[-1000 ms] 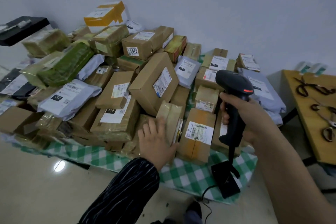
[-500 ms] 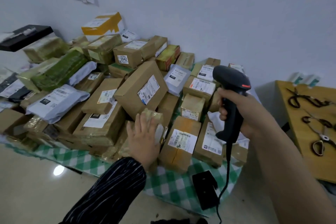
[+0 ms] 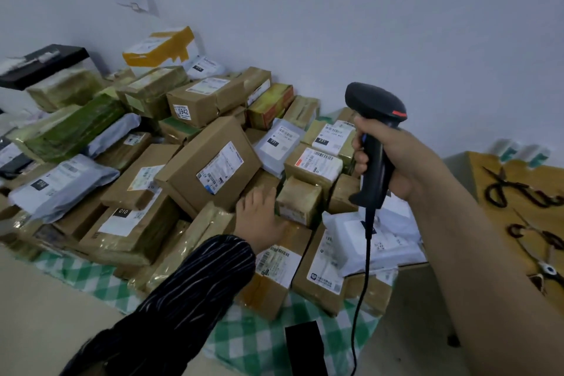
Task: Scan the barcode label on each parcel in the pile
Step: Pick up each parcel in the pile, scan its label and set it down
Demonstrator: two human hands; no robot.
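The pile of parcels (image 3: 137,223) lay heaped on a green-and-white checked cloth (image 3: 244,342) against the wall, covering it from the far edge almost to the near edge. The left hand (image 3: 259,220), in a dark striped sleeve (image 3: 189,299), lay palm down on the pile near the middle of the near edge. Its fingers were straight and spread and grasped nothing. The fingertips were just beside the lower corner of a large cardboard box (image 3: 195,168), whose shipping label (image 3: 220,168) faced up. The right hand (image 3: 396,162) was wrapped round the handle of a black barcode scanner (image 3: 377,101), held upright above the right side of the pile and touching no parcel. Its cable (image 3: 360,284) hung down past a white poly mailer (image 3: 381,241) and ran out of view beyond the near edge. A labelled brown box (image 3: 274,265) sat just below the left wrist. A box marked 5942 (image 3: 195,101) sat toward the far edge, and a grey poly mailer (image 3: 64,180) lay at the left side. A flat black block (image 3: 305,348) lay at the cloth's near edge. Scissors (image 3: 500,189) lay on a wooden table (image 3: 479,162) to the right, apart from the cloth.
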